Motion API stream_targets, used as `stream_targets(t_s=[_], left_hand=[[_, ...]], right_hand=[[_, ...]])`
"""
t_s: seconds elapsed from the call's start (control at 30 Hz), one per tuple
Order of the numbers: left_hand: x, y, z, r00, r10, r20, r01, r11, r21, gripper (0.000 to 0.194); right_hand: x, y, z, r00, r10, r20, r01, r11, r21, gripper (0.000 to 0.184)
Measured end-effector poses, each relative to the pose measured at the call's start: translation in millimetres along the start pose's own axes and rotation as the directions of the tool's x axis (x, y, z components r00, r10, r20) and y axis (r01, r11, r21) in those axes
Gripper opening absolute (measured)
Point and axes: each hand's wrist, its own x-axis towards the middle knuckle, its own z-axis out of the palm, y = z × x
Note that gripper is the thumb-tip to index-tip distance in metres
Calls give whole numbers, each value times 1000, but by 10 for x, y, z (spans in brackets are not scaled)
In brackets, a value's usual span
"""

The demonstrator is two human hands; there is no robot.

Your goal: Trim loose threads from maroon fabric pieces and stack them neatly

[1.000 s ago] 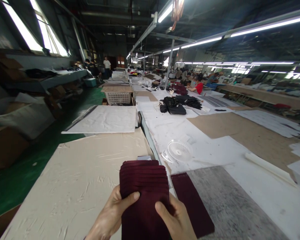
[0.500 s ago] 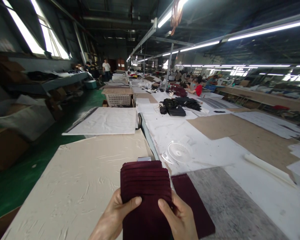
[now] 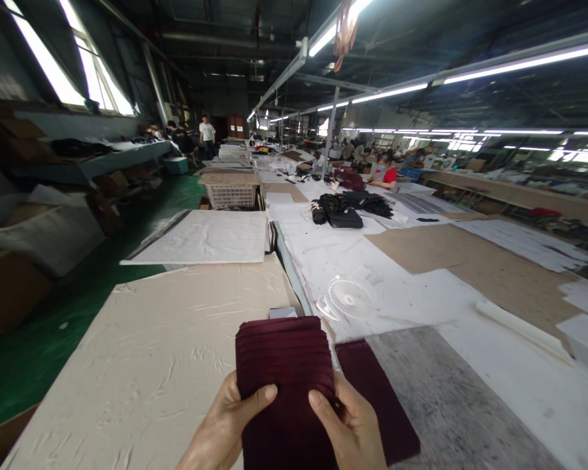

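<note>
Between my two hands is a stack of maroon fabric pieces, its far edges fanned into several layers. My left hand grips the stack's left side, thumb lying on top. On the right side my right hand holds it the same way, fingers bent around the edge. The undersides of both hands are hidden. Another flat maroon fabric piece lies just right of my right hand, partly on a grey mottled board.
A small white fan lies on the white-covered table ahead. Beyond it sits a heap of black garments. A beige-covered surface spreads to the left, with a plastic crate farther off. A person in red is at the table's far side.
The fanned layers at the stack's far end have closed up a little and sit more evenly. Both hands keep their hold in nearly the same place.
</note>
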Motion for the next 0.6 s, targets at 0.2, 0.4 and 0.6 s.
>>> stream_targets(t_s=[0.2, 0.4, 0.6], left_hand=[[-38, 60, -19, 1000, -7, 0, 7, 1000, 30, 30], [-42, 105, -118, 982, -39, 185, -2, 976, 216, 34], [-37, 116, -200, 956, -104, 276, -4, 931, 364, 30]], right_hand=[[18, -26, -59, 992, 35, 121, -58, 980, 189, 38], [148, -253, -255, 981, -102, 167, 104, 995, -7, 45], [256, -461, -282, 950, -134, 282, 166, 982, -92, 35]])
